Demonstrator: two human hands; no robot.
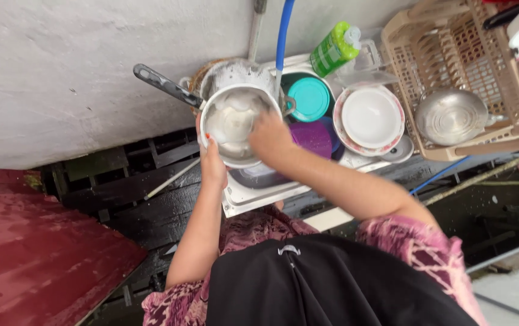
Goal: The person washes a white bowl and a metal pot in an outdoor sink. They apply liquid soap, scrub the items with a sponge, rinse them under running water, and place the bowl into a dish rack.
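Shiny soapy metal pot (233, 124), glossy teal plastic lid (308, 98), rough matt concrete wall (60, 72).

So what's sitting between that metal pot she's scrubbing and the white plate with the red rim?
In the head view, a teal round lid and a purple one lie between the metal pot and the white plate.
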